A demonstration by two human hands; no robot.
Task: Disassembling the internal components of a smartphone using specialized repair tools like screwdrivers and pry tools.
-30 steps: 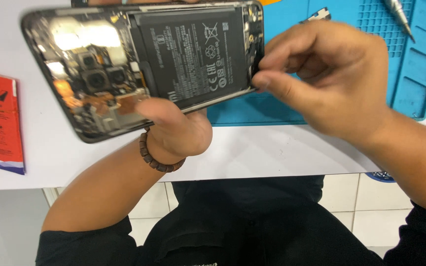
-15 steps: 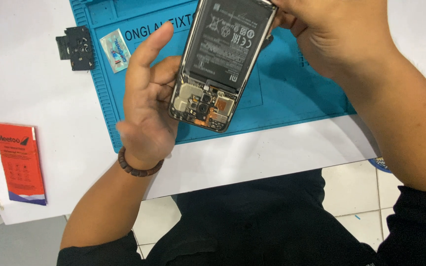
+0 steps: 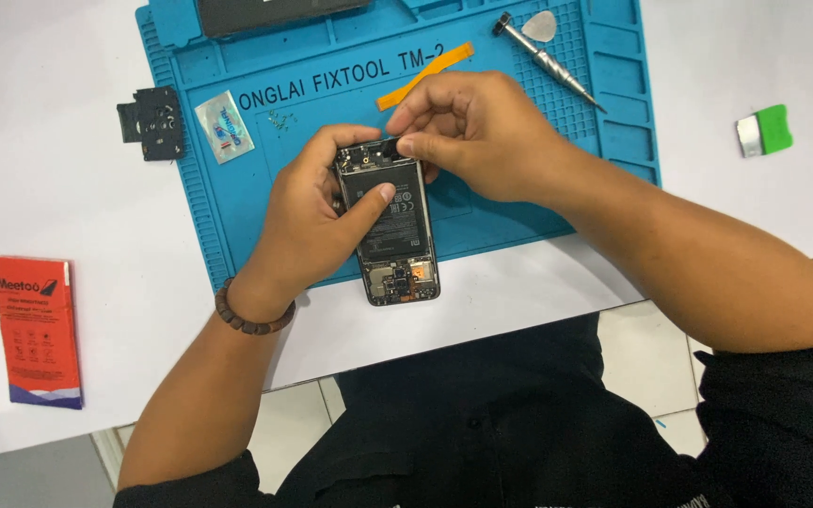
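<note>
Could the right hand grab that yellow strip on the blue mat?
Probably yes. The yellow strip lies bare on the blue mat just beyond the right hand, nothing between them, though its fingers are busy on the opened phone.

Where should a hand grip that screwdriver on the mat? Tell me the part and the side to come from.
Grip the screwdriver around its metal shaft at mid-length, coming straight down from above. It lies flat and diagonal on the blue mat, so fingers should close across the shaft. Its upper end lies by the white pick; the middle looks clear.
</note>
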